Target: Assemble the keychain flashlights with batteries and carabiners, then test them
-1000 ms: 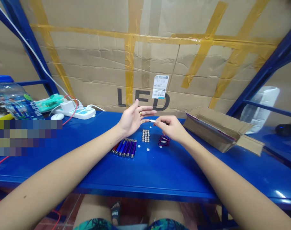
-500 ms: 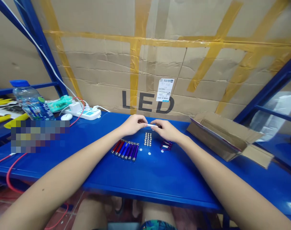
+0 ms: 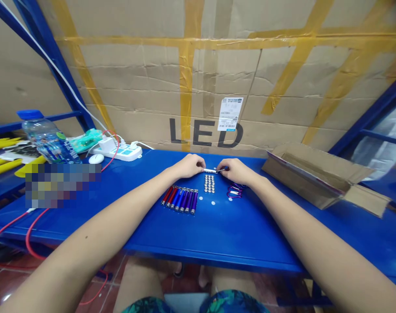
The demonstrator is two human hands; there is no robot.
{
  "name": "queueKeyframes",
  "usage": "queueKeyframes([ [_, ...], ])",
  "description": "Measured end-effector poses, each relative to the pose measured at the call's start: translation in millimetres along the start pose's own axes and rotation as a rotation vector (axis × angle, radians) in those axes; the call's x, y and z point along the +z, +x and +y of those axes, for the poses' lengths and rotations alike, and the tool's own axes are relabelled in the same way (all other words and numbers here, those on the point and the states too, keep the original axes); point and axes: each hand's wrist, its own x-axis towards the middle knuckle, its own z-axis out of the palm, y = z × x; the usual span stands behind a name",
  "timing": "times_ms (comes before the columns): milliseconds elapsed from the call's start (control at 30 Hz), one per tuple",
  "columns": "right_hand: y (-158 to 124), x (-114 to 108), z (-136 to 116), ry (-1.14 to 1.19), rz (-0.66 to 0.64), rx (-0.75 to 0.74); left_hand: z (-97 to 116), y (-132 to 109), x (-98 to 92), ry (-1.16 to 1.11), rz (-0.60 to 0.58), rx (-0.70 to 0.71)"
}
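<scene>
My left hand (image 3: 192,165) pinches the left end of a slim white tube (image 3: 210,170), held level just above the blue table. At the tube's right end, my right hand (image 3: 233,170) is closed, with a thin, dark metallic piece at its fingertips, too small to name. Below the tube, silver button cells (image 3: 209,184) stand in neat rows. To their left lies a slanted row of red, blue and purple metal tubes (image 3: 180,200) with silver ends. Purple carabiners (image 3: 235,191) rest beneath my right wrist.
An open cardboard box (image 3: 302,178) sits on the right of the blue table (image 3: 217,237). On the left are a water bottle (image 3: 51,139), a white power strip (image 3: 128,151) and red cables. A large taped carton (image 3: 145,91) forms the back wall.
My right hand has shifted slightly away from my left, and more of the white tube shows between them. The view has moved a little; the laid-out items keep their arrangement.
</scene>
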Motion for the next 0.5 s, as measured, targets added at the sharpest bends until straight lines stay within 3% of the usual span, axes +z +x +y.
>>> queueKeyframes([
  [500, -14.6, -8.8, 3.7, 0.035, -0.084, 0.036, 4.4, -1.2, -1.2, -0.031, -0.011, -0.041],
])
